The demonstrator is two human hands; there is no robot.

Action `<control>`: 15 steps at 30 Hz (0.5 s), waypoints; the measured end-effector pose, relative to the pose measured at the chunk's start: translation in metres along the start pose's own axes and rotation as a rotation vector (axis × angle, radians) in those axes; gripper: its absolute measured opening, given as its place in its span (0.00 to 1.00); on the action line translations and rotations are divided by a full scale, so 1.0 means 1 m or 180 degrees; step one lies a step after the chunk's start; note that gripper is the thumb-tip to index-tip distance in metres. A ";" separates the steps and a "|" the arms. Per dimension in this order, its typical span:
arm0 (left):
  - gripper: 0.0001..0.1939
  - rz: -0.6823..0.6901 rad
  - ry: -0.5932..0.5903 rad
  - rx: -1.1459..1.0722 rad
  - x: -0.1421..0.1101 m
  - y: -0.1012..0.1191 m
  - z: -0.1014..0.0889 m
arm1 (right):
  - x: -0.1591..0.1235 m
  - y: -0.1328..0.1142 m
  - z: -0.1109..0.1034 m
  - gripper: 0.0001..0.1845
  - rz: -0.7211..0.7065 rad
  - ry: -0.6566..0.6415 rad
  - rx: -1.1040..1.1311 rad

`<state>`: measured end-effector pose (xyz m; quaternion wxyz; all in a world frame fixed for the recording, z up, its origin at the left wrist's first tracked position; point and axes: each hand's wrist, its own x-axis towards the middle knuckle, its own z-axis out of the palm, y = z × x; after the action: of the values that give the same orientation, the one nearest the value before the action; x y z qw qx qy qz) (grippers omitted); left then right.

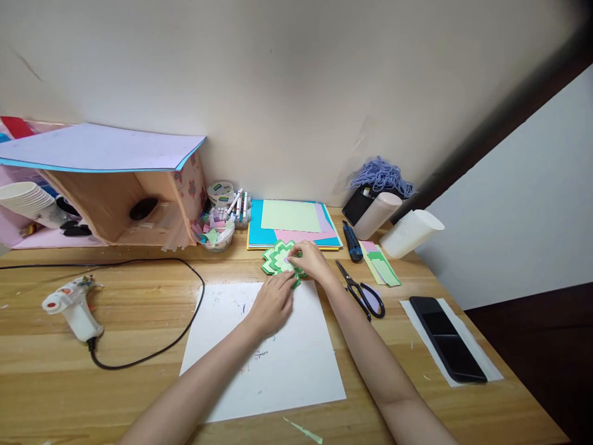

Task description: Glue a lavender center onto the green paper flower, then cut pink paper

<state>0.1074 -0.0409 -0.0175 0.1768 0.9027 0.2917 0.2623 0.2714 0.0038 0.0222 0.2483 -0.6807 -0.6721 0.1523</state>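
Note:
A layered paper flower (273, 254) in dark and light green lies beyond the top edge of a white sheet of paper (296, 371). The fingers of my left hand (272, 304) are together and curved over the flower's lower edge, holding it; the thumb is hidden. My right hand (309, 258) reaches in from the right and covers part of the petals. Its thumb and index finger pinch at the flower's middle, where a small pale purple paper piece (287, 261) shows. Black-handled scissors (359, 290) rest to the right of my right wrist.
On the left lies a corded glue gun (74, 309). Coloured paper (291, 216), a bowl of scraps (215, 233) and a cardboard box (189, 191) stand behind. To the right are a utility knife (353, 242), paper strips (380, 266), white rolls (410, 235) and a phone (447, 340).

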 end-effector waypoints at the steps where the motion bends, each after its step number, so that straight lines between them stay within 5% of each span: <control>1: 0.21 0.0001 -0.0004 0.0018 0.000 0.000 0.000 | 0.000 0.001 0.000 0.03 -0.0016 0.0021 0.0003; 8: 0.21 0.0057 0.0083 0.0031 -0.001 -0.001 0.003 | -0.027 0.015 0.003 0.10 -0.0997 0.0628 -0.0048; 15: 0.19 0.0050 0.0086 0.0048 0.000 -0.001 0.003 | -0.053 0.026 0.015 0.22 -0.1745 0.0273 -0.0400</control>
<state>0.1084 -0.0406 -0.0203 0.1639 0.9026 0.2890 0.2737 0.2824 -0.0458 -0.0111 0.2657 -0.4935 -0.8281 0.0085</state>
